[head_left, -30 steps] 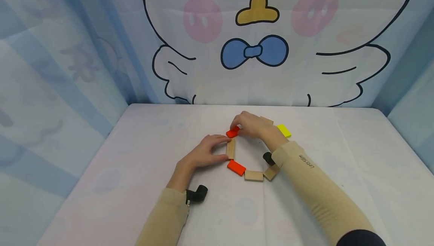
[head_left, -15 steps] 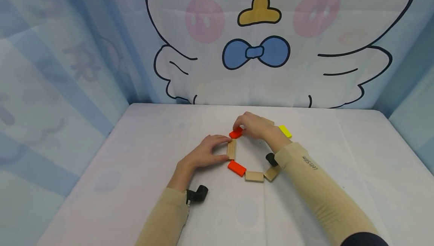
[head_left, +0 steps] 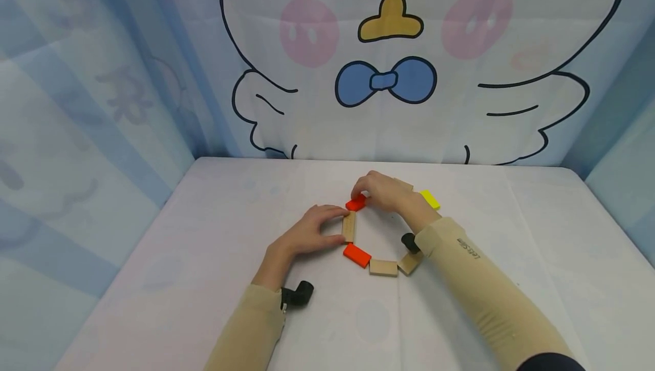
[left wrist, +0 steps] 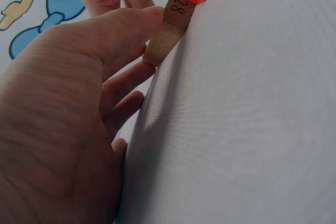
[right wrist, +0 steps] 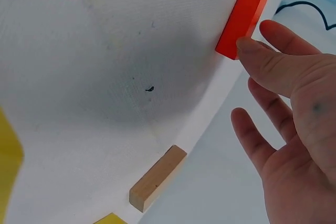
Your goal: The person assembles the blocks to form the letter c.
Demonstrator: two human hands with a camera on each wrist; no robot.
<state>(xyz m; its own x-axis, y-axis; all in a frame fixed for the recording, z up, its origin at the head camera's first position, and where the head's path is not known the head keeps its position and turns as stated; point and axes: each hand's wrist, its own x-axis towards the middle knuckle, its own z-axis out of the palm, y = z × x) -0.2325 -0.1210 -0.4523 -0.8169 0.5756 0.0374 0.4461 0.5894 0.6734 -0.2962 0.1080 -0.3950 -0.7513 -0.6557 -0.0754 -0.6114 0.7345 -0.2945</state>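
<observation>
Where the left hand [left wrist: 68,108] pinches, wooden block [left wrist: 167,35] reads "28".

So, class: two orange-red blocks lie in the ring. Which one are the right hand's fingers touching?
The far orange-red block, at the ring's back, under the right hand. The other orange-red block lies nearer the camera, untouched.

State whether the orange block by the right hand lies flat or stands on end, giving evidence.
Flat. The orange block lies on the white table with its broad face up; the right hand touches it with a fingertip.
</observation>
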